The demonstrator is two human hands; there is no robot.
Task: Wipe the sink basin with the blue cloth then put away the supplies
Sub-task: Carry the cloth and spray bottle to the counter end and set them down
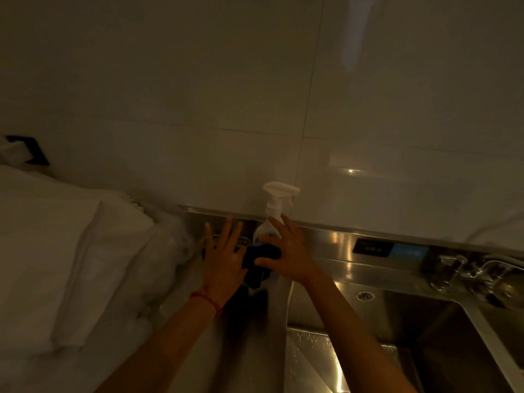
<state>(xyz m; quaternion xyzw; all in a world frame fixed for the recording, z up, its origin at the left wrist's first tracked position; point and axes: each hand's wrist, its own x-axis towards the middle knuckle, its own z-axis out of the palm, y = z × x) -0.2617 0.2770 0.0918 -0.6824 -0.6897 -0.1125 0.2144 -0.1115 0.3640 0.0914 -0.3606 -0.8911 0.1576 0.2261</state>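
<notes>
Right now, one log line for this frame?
left hand: open, on blue cloth | right hand: open, on cloth | spray bottle: upright behind | sink basin: unattended

I see a dim room with a warm, yellow-brown light. The wall (pixel 198 95) in front of me is made of big, shiny, pale tiles with thin lines between them. A small bright spot of light (pixel 350 171) shines on one tile. On the left wall there is a dark plate (pixel 29 150) with something white stuck in it. Below it lies a big pile of white cloth (pixel 71 251), soft and folded. A shiny metal counter (pixel 334 251) runs along the bottom of the wall. A small dark panel (pixel 373 247) sits on the metal strip.
</notes>
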